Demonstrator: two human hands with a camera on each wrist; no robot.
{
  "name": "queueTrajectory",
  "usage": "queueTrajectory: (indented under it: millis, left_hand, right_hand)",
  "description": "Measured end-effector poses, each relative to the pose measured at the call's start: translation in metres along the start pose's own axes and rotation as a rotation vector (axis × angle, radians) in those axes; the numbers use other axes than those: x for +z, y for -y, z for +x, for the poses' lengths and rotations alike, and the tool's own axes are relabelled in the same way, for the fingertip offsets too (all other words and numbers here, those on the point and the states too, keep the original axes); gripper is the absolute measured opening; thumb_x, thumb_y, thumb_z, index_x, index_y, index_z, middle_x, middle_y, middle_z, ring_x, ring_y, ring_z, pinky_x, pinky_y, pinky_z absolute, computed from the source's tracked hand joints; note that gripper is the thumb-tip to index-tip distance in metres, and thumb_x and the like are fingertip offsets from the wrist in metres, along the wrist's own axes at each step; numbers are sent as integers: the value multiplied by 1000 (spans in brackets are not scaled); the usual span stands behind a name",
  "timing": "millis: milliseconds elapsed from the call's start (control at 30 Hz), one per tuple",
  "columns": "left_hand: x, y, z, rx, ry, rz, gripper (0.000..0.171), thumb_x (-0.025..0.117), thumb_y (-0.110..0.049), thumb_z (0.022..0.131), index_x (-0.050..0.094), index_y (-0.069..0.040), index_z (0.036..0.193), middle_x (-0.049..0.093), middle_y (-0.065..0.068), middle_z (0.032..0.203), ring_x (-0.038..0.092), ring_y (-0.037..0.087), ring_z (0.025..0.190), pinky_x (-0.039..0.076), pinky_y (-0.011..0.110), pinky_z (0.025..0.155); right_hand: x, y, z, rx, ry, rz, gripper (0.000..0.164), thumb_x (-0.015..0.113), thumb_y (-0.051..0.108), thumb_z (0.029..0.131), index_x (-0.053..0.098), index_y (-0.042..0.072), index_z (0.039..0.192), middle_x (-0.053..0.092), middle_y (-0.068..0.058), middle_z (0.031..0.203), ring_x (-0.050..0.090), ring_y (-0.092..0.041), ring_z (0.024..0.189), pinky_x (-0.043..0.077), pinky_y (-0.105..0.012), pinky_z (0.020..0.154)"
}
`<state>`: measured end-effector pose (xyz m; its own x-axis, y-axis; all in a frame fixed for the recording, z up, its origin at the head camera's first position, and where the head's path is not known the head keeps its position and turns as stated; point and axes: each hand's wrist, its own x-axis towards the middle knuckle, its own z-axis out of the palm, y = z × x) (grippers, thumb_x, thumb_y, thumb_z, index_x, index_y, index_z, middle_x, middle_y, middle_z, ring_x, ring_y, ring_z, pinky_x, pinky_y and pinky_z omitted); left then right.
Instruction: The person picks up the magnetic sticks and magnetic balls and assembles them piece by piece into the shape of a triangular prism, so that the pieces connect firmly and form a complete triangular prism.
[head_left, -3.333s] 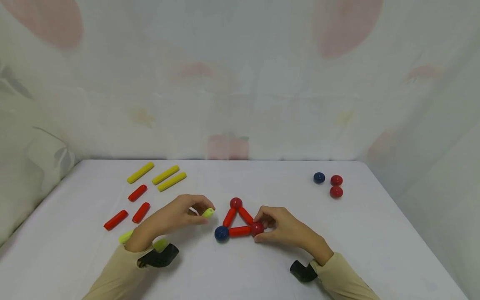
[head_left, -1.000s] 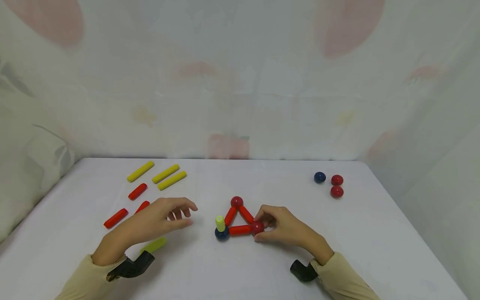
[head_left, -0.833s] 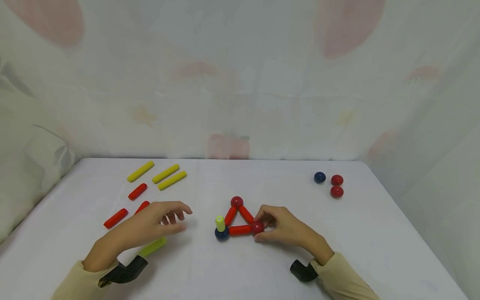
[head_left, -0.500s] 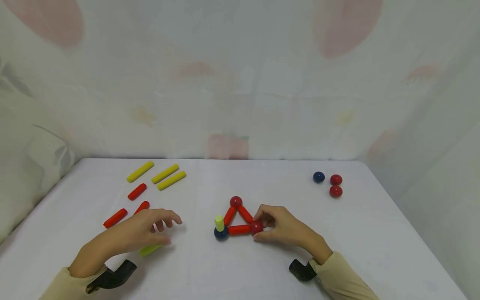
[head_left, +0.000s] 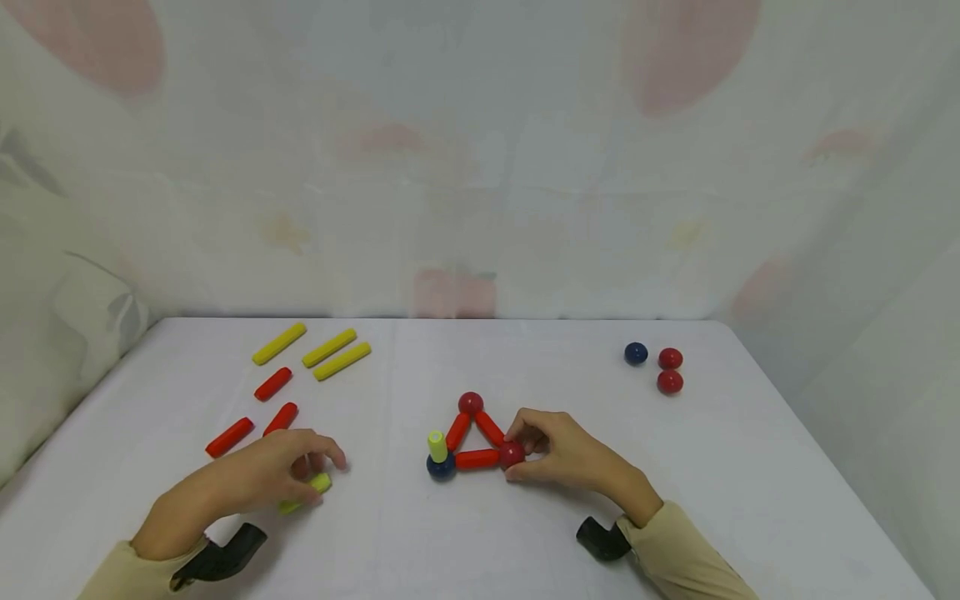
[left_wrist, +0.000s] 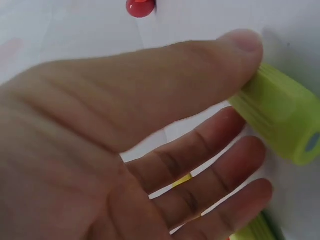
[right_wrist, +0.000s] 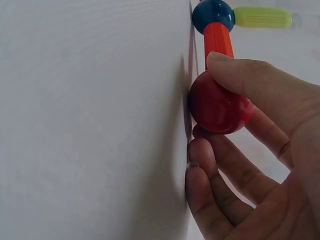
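The left hand (head_left: 262, 473), loosely spread, is at a green rod (left_wrist: 280, 115) on the counter (head_left: 450, 542), contact unclear. The right hand (head_left: 561, 452) pinches a red ball (head_left: 512, 454), joined by a red rod (head_left: 477, 460) to a blue ball (head_left: 441, 467) bearing an upright rod (head_left: 437, 447).

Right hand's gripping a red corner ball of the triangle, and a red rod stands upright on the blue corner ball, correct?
One slip: the upright rod on the blue corner ball is yellow-green, not red, as the head view shows. The right hand indeed grips a red corner ball.
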<state>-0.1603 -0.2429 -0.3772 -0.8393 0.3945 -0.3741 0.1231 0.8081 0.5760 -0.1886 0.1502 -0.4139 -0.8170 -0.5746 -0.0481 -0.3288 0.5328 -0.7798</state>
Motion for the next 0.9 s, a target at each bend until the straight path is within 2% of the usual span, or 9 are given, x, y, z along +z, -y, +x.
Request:
queueTrajectory:
  millis: [267, 533, 700, 900]
  left_hand:
    - [0, -2, 3, -29, 3, 22, 29, 82, -14, 78, 69, -20, 104, 60, -1, 86, 55, 17, 82, 51, 23, 67]
    - [4, -8, 13, 57, -56, 65, 24, 81, -16, 81, 72, -18, 103, 63, -5, 87, 54, 14, 82, 49, 19, 67]
    - [13, -16, 24, 74, -99, 61, 24, 80, -18, 82, 73, -18, 105, 63, -7, 88, 53, 13, 82, 47, 19, 66]
    - [20, -23, 32, 136, -112, 59, 24, 80, -19, 82, 74, -18, 105, 63, -9, 88, 51, 12, 82, 44, 19, 66]
  right_hand:
    - [0, 2, 0, 9, 8, -1, 32, 83, 25, 81, 63, 18, 105, 67, 4, 97, 59, -15, 90, 52, -24, 78]
    - [-2, 2, -2, 14, -2, -26, 31, 82, 25, 82, 62, 21, 105, 67, 9, 98, 61, -12, 91, 53, -23, 79]
    - [-3, 0, -2, 21, -28, -42, 29, 81, 25, 83, 61, 23, 105, 68, 11, 97, 61, -10, 91, 53, -23, 81]
    - [-3, 0, -1, 35, -43, -65, 30, 80, 27, 83, 61, 23, 106, 66, 11, 96, 60, -10, 90, 53, -24, 80]
